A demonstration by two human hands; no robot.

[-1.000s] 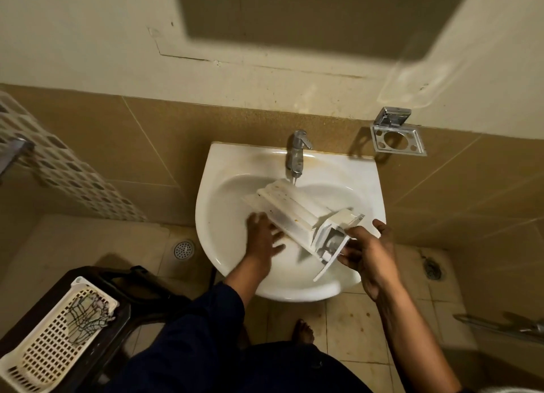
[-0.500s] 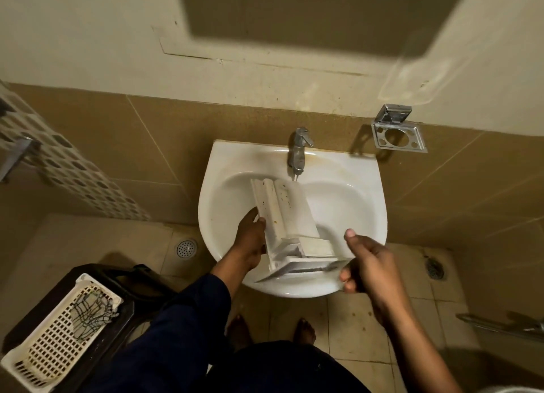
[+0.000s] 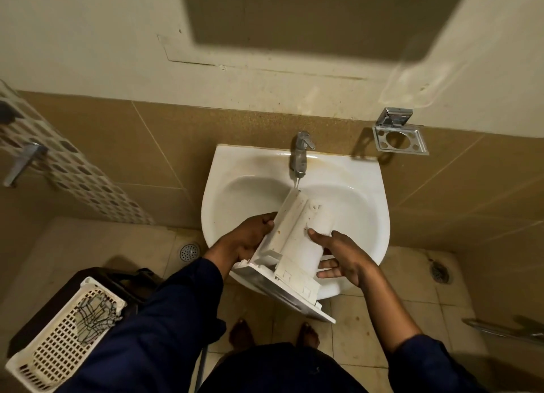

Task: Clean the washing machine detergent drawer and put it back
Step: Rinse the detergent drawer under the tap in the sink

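Left grip [image 3: 245,242] clasps drawer [image 3: 295,236] — right grip [image 3: 344,254] touches it — over sink [image 3: 362,204].

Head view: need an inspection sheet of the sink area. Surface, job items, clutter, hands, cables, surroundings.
Surface: white basin, brownish staining round the tap; a thin stream seems to run from it.
Job's things: detergent drawer held tilted over the basin, far end under the tap, front panel toward the person; brown specks on it.
Clutter: perforated white basket on a dark stand, lower left, wire item inside.
Hands: left hand grips the drawer's left edge; right hand rests against its right side, fingers straight.
Cables: nothing seen.
Surroundings: tan tiled wall with a chrome holder; floor drain left of the basin.
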